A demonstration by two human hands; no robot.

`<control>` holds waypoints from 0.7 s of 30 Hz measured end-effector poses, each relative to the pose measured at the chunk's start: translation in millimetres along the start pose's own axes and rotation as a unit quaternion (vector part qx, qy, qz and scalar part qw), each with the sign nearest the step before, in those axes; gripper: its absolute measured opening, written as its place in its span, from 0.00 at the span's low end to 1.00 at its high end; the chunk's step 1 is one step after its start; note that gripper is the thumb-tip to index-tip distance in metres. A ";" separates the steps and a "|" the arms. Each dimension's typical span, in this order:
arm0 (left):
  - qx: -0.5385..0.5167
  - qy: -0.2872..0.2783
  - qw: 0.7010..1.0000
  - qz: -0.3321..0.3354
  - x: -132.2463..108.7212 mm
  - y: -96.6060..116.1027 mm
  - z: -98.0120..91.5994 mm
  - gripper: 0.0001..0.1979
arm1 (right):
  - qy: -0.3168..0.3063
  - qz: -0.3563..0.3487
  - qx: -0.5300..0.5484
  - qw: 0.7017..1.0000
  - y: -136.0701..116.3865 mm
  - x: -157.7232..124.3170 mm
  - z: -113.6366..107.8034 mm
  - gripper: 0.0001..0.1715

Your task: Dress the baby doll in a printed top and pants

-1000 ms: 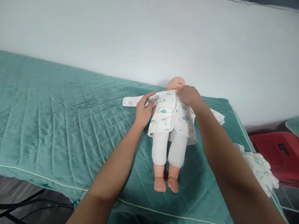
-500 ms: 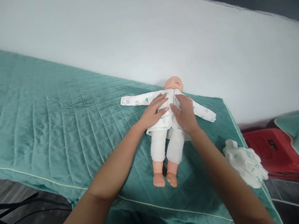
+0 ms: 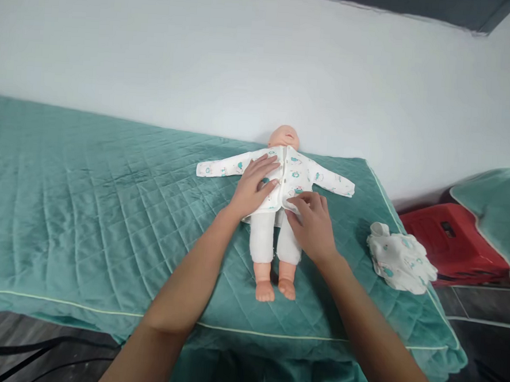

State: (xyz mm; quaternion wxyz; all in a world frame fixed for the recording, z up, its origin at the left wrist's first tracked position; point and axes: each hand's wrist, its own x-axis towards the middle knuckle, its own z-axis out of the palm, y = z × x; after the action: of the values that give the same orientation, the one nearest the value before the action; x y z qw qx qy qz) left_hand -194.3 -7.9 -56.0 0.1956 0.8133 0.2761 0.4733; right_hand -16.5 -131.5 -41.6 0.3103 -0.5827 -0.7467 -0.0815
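Note:
A baby doll [image 3: 284, 136] lies on its back with its arms spread and its bare feet toward me. It wears a white printed baby jacket [image 3: 297, 173], whose two front edges meet down the middle. My left hand [image 3: 255, 185] rests flat on the jacket's left half, fingers stretched out. Lower down, my right hand [image 3: 313, 220] pinches the bottom corner of the jacket's right front panel between thumb and fingers. White padded cloth covers the doll's legs [image 3: 263, 237].
A green quilted cover [image 3: 106, 216] spreads under the doll, against a white wall [image 3: 160, 47]. Crumpled white printed clothing [image 3: 400, 260] lies near the right edge. Beyond that edge stands a red plastic object [image 3: 455, 240]. Dark cables [image 3: 33, 347] cross the lower left.
My right hand has slid from the jacket's chest down to its hem and closed on the corner. My left hand stays on the left panel. The view has shifted slightly right.

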 end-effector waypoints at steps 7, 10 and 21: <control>0.061 -0.088 0.993 0.038 -11.4 32.8 -1.8 0.16 | -0.009 -0.042 0.081 0.996 6.1 -16.1 -10.6 0.10; 0.066 -0.075 0.994 0.034 -25.5 36.9 -4.5 0.17 | -0.003 -0.046 0.099 0.994 13.7 -25.4 -19.0 0.11; 0.136 0.020 0.986 -0.090 -49.8 56.7 7.6 0.07 | -0.007 0.057 0.091 0.994 10.1 -4.9 3.7 0.08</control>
State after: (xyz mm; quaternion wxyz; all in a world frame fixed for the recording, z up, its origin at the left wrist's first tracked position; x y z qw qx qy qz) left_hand -192.6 -83.7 -59.7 0.1193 0.7947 0.4135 0.4280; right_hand -7.9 -130.6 -49.7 0.3606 -0.5944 -0.7187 0.0087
